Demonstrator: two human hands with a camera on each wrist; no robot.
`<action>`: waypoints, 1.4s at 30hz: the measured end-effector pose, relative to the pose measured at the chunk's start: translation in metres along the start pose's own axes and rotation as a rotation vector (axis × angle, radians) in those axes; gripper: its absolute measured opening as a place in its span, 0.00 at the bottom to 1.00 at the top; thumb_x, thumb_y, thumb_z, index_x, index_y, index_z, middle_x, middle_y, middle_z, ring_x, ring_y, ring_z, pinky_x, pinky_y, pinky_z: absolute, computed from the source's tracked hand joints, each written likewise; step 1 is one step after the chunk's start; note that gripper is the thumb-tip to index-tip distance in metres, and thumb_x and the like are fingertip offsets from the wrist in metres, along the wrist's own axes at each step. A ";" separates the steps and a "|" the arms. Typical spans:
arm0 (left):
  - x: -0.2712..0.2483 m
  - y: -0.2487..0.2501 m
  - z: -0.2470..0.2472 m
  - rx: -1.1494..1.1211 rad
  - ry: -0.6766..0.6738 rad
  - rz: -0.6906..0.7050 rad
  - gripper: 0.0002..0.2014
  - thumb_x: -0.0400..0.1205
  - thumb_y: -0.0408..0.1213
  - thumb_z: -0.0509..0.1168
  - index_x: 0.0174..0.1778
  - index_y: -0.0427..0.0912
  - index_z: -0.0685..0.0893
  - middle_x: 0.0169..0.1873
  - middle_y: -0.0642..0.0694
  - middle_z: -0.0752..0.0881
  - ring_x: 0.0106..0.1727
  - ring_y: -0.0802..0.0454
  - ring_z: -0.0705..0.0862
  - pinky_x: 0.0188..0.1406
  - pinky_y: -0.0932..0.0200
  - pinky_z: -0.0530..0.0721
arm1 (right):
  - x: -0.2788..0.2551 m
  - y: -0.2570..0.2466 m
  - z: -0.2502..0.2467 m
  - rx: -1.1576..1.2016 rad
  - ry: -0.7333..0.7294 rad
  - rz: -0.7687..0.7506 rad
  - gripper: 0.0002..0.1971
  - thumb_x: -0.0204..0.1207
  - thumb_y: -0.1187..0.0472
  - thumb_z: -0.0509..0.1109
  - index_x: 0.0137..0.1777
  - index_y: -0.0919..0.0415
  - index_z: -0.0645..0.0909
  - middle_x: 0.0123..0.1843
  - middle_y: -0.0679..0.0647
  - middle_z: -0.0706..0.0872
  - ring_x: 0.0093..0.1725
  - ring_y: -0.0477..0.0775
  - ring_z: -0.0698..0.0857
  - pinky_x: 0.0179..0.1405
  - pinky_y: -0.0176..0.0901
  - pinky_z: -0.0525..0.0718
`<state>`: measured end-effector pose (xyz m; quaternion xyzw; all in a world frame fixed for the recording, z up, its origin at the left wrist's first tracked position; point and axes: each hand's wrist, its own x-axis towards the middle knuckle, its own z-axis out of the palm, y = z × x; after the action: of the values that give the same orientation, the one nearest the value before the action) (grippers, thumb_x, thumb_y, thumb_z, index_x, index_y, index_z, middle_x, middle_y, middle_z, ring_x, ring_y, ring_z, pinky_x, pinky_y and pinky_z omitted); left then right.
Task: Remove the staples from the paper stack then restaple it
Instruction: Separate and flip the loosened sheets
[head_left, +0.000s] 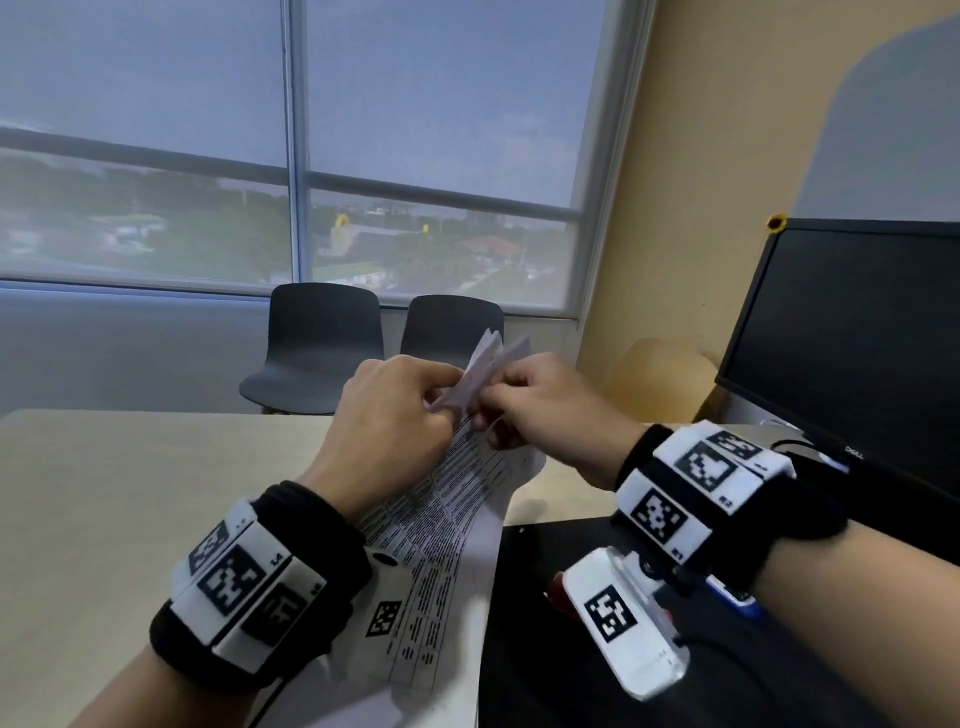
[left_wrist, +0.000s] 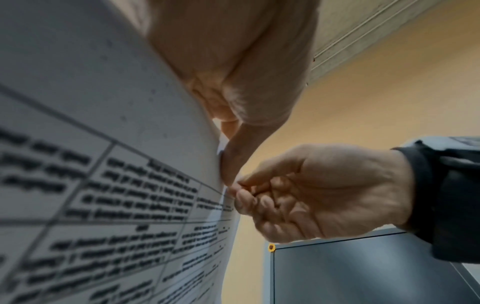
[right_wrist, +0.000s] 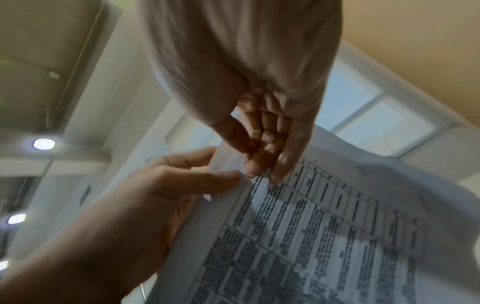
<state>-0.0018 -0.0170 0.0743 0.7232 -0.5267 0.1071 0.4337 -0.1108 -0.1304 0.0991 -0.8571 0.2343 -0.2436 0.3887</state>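
Step in hand: you are picking at a staple in the top corner of the paper stack (head_left: 441, 519) — judged from how both hands meet there; the staple itself is too small to make out.

Paper stack: it is lifted off the table (head_left: 130, 493), corner raised toward the window (head_left: 291, 156), lower part trailing down between your wrists. The loose corners fan out just above your fingertips.

Left hand (head_left: 387, 415): clenched round the corner of the paper stack, thumb on the printed side and fingers behind it, as the right wrist view shows.

Right hand (head_left: 540, 410): fingers curled, thumb and fingertips (left_wrist: 242, 197) pinched together right at the edge of the paper stack, touching your left thumb. Whether they have the staple, or only paper, you cannot tell from here.

How to do it well: keep the left pinch just beside the staple so the sheets do not tear — the pull should go into metal, not paper. Straighten the bent legs on the back first, then draw the staple out square to the page.

Risk: the sheets are already splaying at the corner; once the staple is out they may slip apart, so hold them together.

Near the paper stack: a dark mat (head_left: 571, 675) lies to its right on the table, a monitor (head_left: 857, 338) beyond that; no stapler is clearly visible.
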 end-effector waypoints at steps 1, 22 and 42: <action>0.000 0.000 0.000 0.011 0.002 0.011 0.11 0.75 0.39 0.67 0.47 0.56 0.93 0.30 0.50 0.89 0.34 0.46 0.85 0.38 0.52 0.84 | 0.000 -0.005 -0.001 0.199 -0.045 0.122 0.12 0.82 0.68 0.63 0.40 0.70 0.84 0.33 0.57 0.85 0.27 0.50 0.82 0.30 0.41 0.86; -0.010 0.019 -0.002 0.271 -0.025 0.127 0.07 0.68 0.33 0.63 0.34 0.36 0.85 0.26 0.39 0.83 0.35 0.36 0.79 0.35 0.45 0.80 | 0.004 -0.003 -0.014 -1.151 0.366 -0.584 0.06 0.76 0.67 0.65 0.39 0.63 0.82 0.36 0.61 0.84 0.33 0.65 0.85 0.29 0.44 0.66; 0.004 -0.018 -0.077 -0.339 0.330 -0.115 0.13 0.75 0.30 0.71 0.51 0.51 0.91 0.44 0.42 0.92 0.35 0.55 0.88 0.41 0.53 0.90 | -0.026 0.112 0.023 -0.947 -0.446 -0.188 0.11 0.77 0.59 0.68 0.55 0.53 0.90 0.53 0.56 0.92 0.51 0.60 0.89 0.54 0.51 0.87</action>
<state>0.0381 0.0388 0.1141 0.6417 -0.4170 0.1090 0.6344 -0.1409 -0.1681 -0.0073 -0.9871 0.1523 0.0433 -0.0240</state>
